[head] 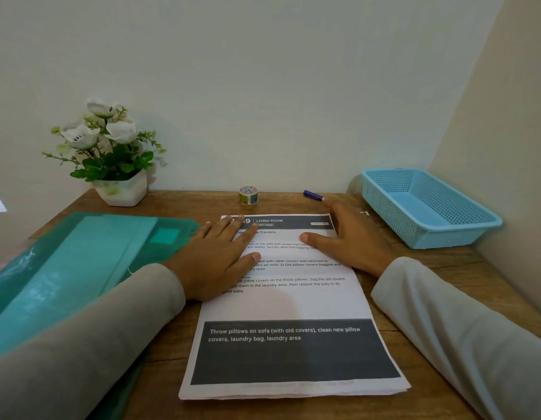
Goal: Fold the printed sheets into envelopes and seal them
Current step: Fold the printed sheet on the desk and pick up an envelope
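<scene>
Your left hand (220,259) and right hand (351,237) lie flat, fingers straight, on the far end of the printed sheets (287,304), stacked dead centre; the tape roll (248,195) sits at twelve o'clock beyond them.

White sheets (293,304) up front, black print, a dark grey band across the top and a bigger one below with white lettering. The table (445,268) is brown wood, grain running through it. Teal folder (81,262) with a paler teal strip. The basket (463,231) is light blue, a mesh of tiny holes all over. Blue pen (312,195). The tape (248,195) is yellowish with a small multicoloured print. White flowers (111,131), green leaves, white pot (123,192).
</scene>
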Demonstrator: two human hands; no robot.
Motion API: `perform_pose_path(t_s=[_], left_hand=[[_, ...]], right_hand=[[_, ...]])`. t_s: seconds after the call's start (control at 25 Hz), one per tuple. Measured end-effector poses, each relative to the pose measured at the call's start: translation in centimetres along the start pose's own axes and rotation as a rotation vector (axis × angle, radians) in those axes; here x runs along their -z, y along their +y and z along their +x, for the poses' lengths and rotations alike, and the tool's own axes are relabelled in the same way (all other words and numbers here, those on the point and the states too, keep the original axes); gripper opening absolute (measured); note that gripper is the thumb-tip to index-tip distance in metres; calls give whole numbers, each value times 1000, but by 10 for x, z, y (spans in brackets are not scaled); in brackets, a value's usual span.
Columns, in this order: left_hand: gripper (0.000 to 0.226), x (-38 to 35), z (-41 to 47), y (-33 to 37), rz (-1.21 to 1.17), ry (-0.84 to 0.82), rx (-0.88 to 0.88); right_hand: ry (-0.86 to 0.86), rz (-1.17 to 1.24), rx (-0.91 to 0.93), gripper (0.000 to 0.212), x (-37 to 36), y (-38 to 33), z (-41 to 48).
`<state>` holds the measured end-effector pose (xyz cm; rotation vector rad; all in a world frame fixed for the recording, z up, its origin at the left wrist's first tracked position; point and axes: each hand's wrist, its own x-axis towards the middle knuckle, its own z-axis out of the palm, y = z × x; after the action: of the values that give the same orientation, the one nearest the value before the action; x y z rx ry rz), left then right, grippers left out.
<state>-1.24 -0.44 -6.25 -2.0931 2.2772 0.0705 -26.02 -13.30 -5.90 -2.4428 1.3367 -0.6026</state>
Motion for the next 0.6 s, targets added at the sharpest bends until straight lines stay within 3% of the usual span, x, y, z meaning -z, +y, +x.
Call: perform_pose_path(t_s=[0.16, 0.36, 0.48, 0.6], left_hand=[[86, -2, 1, -1, -9, 4, -1], [90, -5, 5, -4, -14, 4, -10], [99, -5, 4, -4, -24, 6, -14], [85, -5, 3, -3, -52, 25, 10]], right_hand=[[20, 109, -9, 90, -1, 4, 2], [146, 397, -21, 72, 2, 5, -1], [102, 550, -20, 76, 2, 7, -2], [12, 691, -29, 84, 0, 11, -1]])
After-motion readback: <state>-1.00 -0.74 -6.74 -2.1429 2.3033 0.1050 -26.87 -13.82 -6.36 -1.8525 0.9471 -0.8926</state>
